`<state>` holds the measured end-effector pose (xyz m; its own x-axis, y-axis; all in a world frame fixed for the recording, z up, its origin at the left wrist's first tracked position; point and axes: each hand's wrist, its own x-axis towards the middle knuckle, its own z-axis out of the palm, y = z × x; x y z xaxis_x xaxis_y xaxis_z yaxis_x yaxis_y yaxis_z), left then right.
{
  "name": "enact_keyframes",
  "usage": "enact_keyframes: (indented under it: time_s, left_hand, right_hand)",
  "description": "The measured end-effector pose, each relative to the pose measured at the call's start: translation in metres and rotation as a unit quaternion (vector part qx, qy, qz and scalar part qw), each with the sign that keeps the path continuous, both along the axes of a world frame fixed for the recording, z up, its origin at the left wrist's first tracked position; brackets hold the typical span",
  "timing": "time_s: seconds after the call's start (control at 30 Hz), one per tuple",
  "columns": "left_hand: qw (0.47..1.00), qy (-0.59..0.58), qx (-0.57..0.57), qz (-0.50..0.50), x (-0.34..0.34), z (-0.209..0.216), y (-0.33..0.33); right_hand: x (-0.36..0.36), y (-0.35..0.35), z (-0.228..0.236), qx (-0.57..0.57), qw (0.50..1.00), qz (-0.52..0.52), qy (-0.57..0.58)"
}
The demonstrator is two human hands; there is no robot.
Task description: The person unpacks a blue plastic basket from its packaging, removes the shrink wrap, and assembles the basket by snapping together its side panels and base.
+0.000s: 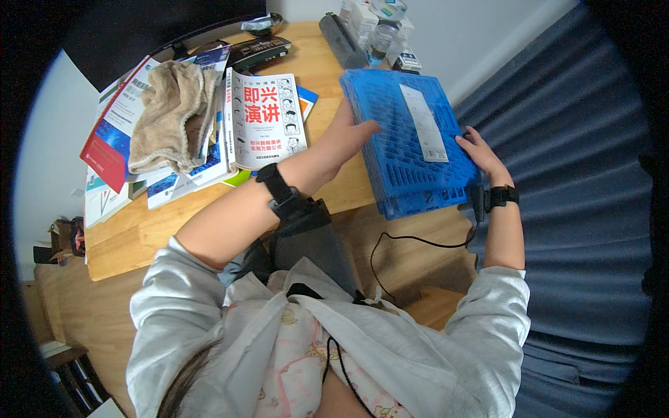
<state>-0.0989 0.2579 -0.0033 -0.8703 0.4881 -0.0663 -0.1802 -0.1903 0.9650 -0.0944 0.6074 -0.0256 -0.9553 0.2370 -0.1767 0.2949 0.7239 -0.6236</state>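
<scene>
A flat blue plastic piece with slotted, lattice-like walls, which looks like a folded crate (390, 153), is tilted over the right end of the desk. A long white label (423, 125) is stuck to its upper face. My left hand (354, 136) grips its left edge, thumb on top and the other fingers hidden behind. At the opposite edge my right hand (481, 155) is closed on it, fingertips over the rim. Black straps with small devices circle both my wrists, and a black cable hangs by the right one.
Left on the wooden desk (118, 247) lie stacked books (268, 125) with a beige cloth (171, 115) on top. A dark monitor (153, 35) stands behind. Jars and boxes (382, 42) crowd the far right corner beside a dark cylinder (341, 42). A blue curtain (564, 174) hangs close on the right.
</scene>
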Motion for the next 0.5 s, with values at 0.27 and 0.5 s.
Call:
enact_keyframes:
  time_s: [0.27,0.5]
  left_hand:
    - [0.997,-0.068,0.042,0.019,-0.019,-0.036,0.032]
    - [0.988,-0.13,0.087,-0.014,-0.023,-0.056,0.042]
  right_hand:
    - [-0.009,0.009,-0.018,-0.023,0.999,-0.024,-0.017]
    - [-0.006,0.006,-0.017,-0.102,0.995,-0.016,-0.012]
